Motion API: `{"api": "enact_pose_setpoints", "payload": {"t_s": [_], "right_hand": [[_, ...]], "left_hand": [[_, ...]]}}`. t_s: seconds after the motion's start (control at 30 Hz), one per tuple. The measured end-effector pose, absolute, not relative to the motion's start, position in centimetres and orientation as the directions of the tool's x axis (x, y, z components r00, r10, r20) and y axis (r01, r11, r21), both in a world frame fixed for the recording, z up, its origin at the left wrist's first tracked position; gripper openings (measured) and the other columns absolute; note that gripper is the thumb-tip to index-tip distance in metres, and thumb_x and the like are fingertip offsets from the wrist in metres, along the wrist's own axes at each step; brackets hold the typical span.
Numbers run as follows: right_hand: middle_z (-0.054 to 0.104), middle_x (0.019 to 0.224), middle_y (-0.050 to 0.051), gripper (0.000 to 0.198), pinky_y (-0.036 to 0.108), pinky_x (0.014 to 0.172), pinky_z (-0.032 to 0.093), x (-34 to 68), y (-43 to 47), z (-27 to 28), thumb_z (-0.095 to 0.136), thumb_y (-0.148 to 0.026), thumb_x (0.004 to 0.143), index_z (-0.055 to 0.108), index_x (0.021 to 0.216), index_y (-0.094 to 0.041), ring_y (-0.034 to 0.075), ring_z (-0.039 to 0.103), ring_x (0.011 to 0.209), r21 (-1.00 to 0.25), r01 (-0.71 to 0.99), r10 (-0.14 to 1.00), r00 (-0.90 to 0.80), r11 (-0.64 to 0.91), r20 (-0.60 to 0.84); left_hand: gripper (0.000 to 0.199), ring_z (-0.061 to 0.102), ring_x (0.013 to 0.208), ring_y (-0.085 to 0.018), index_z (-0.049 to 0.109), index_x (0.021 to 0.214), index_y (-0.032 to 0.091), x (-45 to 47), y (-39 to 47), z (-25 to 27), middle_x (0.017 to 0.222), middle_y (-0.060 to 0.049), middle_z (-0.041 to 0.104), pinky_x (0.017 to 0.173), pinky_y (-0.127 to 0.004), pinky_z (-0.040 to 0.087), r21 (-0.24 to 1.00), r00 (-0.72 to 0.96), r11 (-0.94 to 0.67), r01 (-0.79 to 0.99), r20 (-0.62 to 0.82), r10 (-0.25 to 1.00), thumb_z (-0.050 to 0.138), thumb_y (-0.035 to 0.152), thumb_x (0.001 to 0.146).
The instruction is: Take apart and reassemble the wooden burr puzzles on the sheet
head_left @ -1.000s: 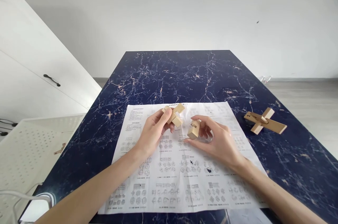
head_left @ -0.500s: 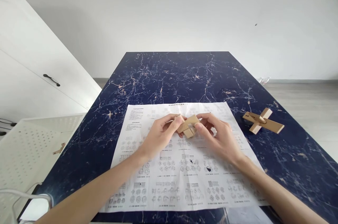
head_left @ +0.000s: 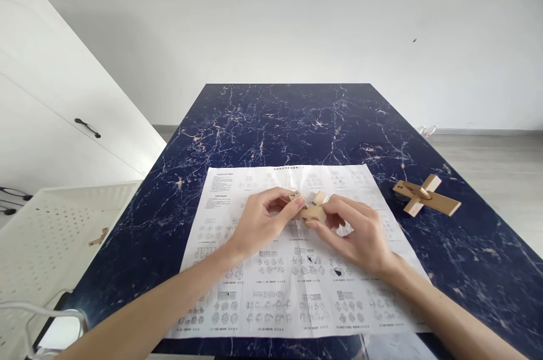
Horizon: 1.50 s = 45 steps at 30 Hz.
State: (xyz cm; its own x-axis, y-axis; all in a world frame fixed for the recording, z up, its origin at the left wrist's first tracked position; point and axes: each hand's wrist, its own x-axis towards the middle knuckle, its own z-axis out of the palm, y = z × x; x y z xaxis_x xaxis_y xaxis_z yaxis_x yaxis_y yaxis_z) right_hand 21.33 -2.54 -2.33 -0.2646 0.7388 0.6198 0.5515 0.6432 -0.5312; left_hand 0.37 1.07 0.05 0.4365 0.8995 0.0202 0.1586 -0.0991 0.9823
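Small wooden puzzle pieces (head_left: 314,213) are held between both hands above a printed instruction sheet (head_left: 254,230). My left hand (head_left: 265,218) pinches a piece whose end bears a black mark. My right hand (head_left: 356,230) is closed on the right side of the pieces, with a pale block end showing by the index finger. Fingers cover much of the wood, so I cannot tell how the pieces join. On the table to the right lies a cross-shaped wooden puzzle assembly (head_left: 443,203), with a "2" marked on its flat board.
The dark blue marbled table (head_left: 271,128) lies under the sheet. At the left stands a white perforated basket (head_left: 55,235) with a small wooden piece (head_left: 98,237) inside. A white device with a cable (head_left: 61,332) sits at the lower left, near a white cabinet (head_left: 63,94).
The wooden pieces have been turned in my hands, so a marked end and a raised block end now show. My right fingers have shifted their grip. The view has moved slightly.
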Motion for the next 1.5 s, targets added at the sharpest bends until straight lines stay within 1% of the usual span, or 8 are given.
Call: {"api": "enact_pose_setpoints", "payload": {"t_s": [0.13,0.27,0.47,0.63,0.87,1.0,1.2,1.5], "right_hand": [[0.055,0.063,-0.003,0.025,0.029,0.049,0.040,21.1,-2.8,-2.2,0.072,-0.025,0.100,0.057,0.081,-0.023,0.013,0.048,0.053,-0.360,0.578,0.625,-0.361,0.733,0.692],[0.059,0.062,-0.002,0.021,0.031,0.049,0.042,20.9,-3.1,-2.2,0.073,-0.024,0.099,0.063,0.082,-0.023,0.014,0.050,0.053,-0.206,0.614,0.547,-0.439,0.762,0.713],[0.062,0.062,-0.002,0.021,0.031,0.048,0.044,20.6,-3.2,-2.1,0.074,-0.023,0.100,0.067,0.081,-0.023,0.014,0.054,0.052,-0.067,0.634,0.482,-0.511,0.770,0.712],[0.061,0.063,-0.002,0.020,0.031,0.048,0.043,20.0,-3.1,-2.2,0.074,-0.019,0.101,0.065,0.082,-0.021,0.013,0.053,0.053,-0.049,0.628,0.446,-0.492,0.777,0.748],[0.057,0.064,-0.004,0.034,0.031,0.045,0.037,19.7,-3.0,-2.7,0.074,-0.018,0.101,0.058,0.072,-0.021,0.012,0.046,0.054,0.014,0.633,0.423,-0.534,0.774,0.732],[0.057,0.063,-0.003,0.033,0.031,0.046,0.037,19.4,-3.1,-2.5,0.072,-0.019,0.102,0.059,0.072,-0.021,0.012,0.046,0.054,0.017,0.644,0.424,-0.523,0.765,0.739],[0.054,0.061,-0.003,0.034,0.033,0.045,0.034,18.9,-3.3,-2.3,0.074,-0.018,0.101,0.060,0.070,-0.020,0.012,0.044,0.052,0.080,0.637,0.383,-0.553,0.766,0.740],[0.054,0.060,-0.004,0.039,0.032,0.045,0.034,18.7,-3.4,-2.6,0.068,-0.019,0.104,0.055,0.068,-0.022,0.012,0.045,0.052,0.092,0.637,0.376,-0.558,0.765,0.740]], "left_hand": [[0.030,0.074,0.081,-0.019,0.079,0.092,0.021,0.6,0.8,-0.1,0.091,-0.005,0.080,0.075,-0.032,0.058,0.975,0.400,-0.117,0.189,0.033,0.916,0.070,0.048,0.100],[0.026,0.074,0.080,-0.020,0.077,0.087,0.020,0.9,0.6,-0.3,0.088,-0.004,0.079,0.073,-0.031,0.059,0.954,0.322,-0.174,0.244,0.090,0.943,0.073,0.044,0.097],[0.030,0.071,0.074,-0.019,0.074,0.081,0.020,0.9,0.7,-0.7,0.081,-0.003,0.078,0.070,-0.031,0.057,0.926,0.305,-0.208,0.314,0.109,0.946,0.073,0.046,0.097],[0.033,0.069,0.069,-0.017,0.073,0.078,0.020,0.9,0.8,-0.5,0.078,-0.003,0.078,0.064,-0.029,0.053,0.925,0.310,-0.168,0.340,0.059,0.949,0.071,0.048,0.096],[0.033,0.070,0.068,-0.017,0.075,0.075,0.021,0.9,0.7,-0.6,0.075,-0.001,0.079,0.065,-0.028,0.053,0.922,0.263,-0.121,0.367,0.021,0.965,0.074,0.049,0.094],[0.036,0.070,0.067,-0.017,0.072,0.071,0.021,1.0,0.7,-0.7,0.072,0.000,0.078,0.065,-0.029,0.054,0.917,0.226,-0.110,0.383,0.023,0.974,0.074,0.050,0.093],[0.040,0.070,0.064,-0.017,0.068,0.067,0.021,1.0,0.7,-0.6,0.069,0.001,0.076,0.063,-0.029,0.053,0.902,0.221,-0.092,0.423,-0.005,0.975,0.074,0.052,0.092],[0.033,0.071,0.068,-0.019,0.069,0.068,0.021,0.4,1.0,-0.4,0.071,0.001,0.077,0.062,-0.029,0.051,0.868,0.284,-0.085,0.490,-0.066,0.957,0.080,0.047,0.087]]}}
